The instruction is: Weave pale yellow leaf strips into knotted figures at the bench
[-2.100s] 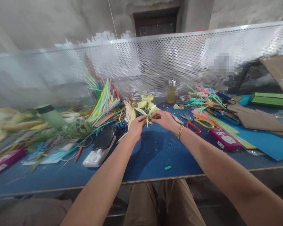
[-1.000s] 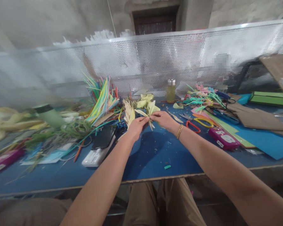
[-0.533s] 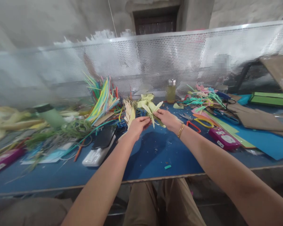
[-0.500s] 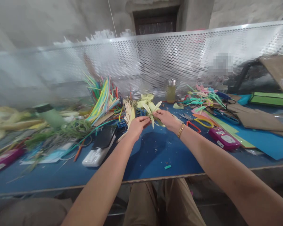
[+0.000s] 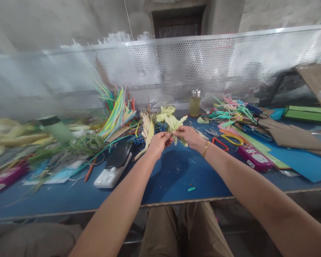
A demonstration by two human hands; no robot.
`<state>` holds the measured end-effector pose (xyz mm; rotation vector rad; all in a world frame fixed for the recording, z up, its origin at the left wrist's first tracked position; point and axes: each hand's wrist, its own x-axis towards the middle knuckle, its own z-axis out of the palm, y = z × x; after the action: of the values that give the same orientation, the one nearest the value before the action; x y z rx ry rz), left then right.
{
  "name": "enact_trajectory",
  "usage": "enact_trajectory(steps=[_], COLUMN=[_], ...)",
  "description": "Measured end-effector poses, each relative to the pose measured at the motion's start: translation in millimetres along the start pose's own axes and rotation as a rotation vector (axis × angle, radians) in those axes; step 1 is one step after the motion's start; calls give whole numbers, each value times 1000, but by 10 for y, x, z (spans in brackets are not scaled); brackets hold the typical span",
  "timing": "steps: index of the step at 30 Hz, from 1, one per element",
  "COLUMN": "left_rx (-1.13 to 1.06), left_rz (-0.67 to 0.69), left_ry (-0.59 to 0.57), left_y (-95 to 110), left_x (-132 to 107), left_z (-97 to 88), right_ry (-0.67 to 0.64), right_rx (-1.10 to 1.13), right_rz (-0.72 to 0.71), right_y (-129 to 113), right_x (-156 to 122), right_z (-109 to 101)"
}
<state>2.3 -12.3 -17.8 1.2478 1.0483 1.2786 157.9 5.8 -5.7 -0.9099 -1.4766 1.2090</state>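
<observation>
A pale yellow-green flower (image 5: 174, 123), which looks made of dried husk petals, stands between my hands above the blue table (image 5: 173, 178). My left hand (image 5: 162, 142) pinches near the flower's base from the left, fingertips together. From the right, my right hand (image 5: 187, 135) grips the flower's lower petals and base between thumb and fingers. The two sets of fingertips nearly meet, and they hide the stem. Just behind lies another pale flower (image 5: 166, 112). A bundle of dried husk strips (image 5: 147, 129) lies left of my left hand.
Colourful pipe cleaners (image 5: 119, 110) stand at the left, near a green bottle (image 5: 53, 128) and a black phone (image 5: 119, 155) on a white box. Scissors with yellow and red handles (image 5: 231, 140) and a magenta power strip (image 5: 254, 158) lie right. A glass jar (image 5: 195, 103) stands behind.
The flower has turned in my hands; its petals now point up and right and look more gathered. My left hand has shifted slightly right. The table things stay put.
</observation>
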Motion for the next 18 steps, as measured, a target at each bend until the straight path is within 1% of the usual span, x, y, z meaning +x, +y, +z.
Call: enact_trajectory(steps=[4, 6, 8, 12, 16, 18], left_rx=[127, 178, 206, 244, 252, 244], left_rz=[207, 277, 298, 302, 320, 305], left_ry=[2, 14, 25, 16, -38, -51], left_y=[-45, -61, -74, -98, -110, -95], left_x=[56, 86, 109, 144, 156, 138], left_z=[-32, -51, -72, -112, -115, -102], right_ry=[-1, -14, -26, -56, -15, 0], right_rx=[-57, -69, -72, -47, 32, 55], right_rz=[-28, -54, -50, 23, 101, 131], right_y=[-45, -65, -86, -123, -106, -68], right_x=[-7, -11, -20, -44, -29, -5], right_z=[0, 0, 1, -1, -13, -24])
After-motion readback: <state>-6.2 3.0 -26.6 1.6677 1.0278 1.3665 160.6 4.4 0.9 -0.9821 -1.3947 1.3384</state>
